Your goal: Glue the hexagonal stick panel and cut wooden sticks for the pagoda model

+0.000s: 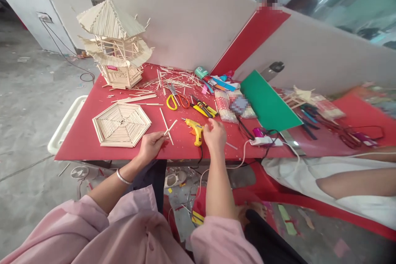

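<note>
Scissors [174, 93] lie beyond the glue gun [196, 127]; your left hand [151, 147] pinches a stick [172, 126], long axis forward-right; right hand [215, 135]: grip unclear

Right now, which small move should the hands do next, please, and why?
Probably the right hand should take up the yellow glue gun: it lies right beside that hand, while the left hand already holds a thin stick up, perhaps ready for glue.
</note>
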